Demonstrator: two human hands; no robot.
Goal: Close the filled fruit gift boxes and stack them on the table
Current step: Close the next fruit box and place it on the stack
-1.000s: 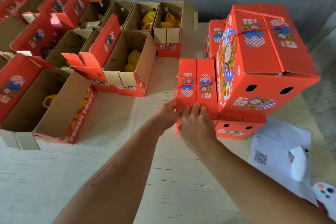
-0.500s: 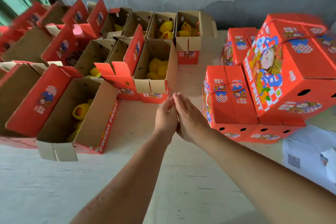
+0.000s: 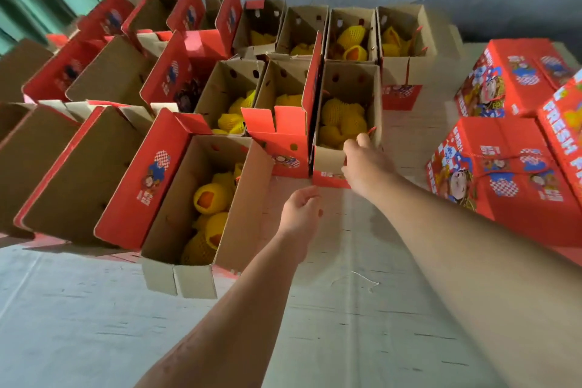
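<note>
Nearest, the left hand [image 3: 300,208] hangs over the bare table [image 3: 330,309] with fingers loosely curled, holding nothing. Just past it, the right hand [image 3: 365,161] grips the near end wall of an open box [image 3: 348,123], thumb inside the rim, beside a red cord [image 3: 371,130] at the box's right edge; whether the fingers also catch that cord is hard to tell. That box stands on the table, filled with fruit in yellow netting [image 3: 341,118], flaps up, so it looks like the next to be closed. To the right, the closed boxes [image 3: 510,173] are stacked in red tiers, cut off by the frame, so their count is unknown. To the left and beyond, many more open boxes [image 3: 204,208] wait in rows, most showing netted fruit; by my reckoning well under half the work is done. The far-left boxes are hidden behind raised lids [image 3: 151,173], so their contents cannot be judged.
</note>
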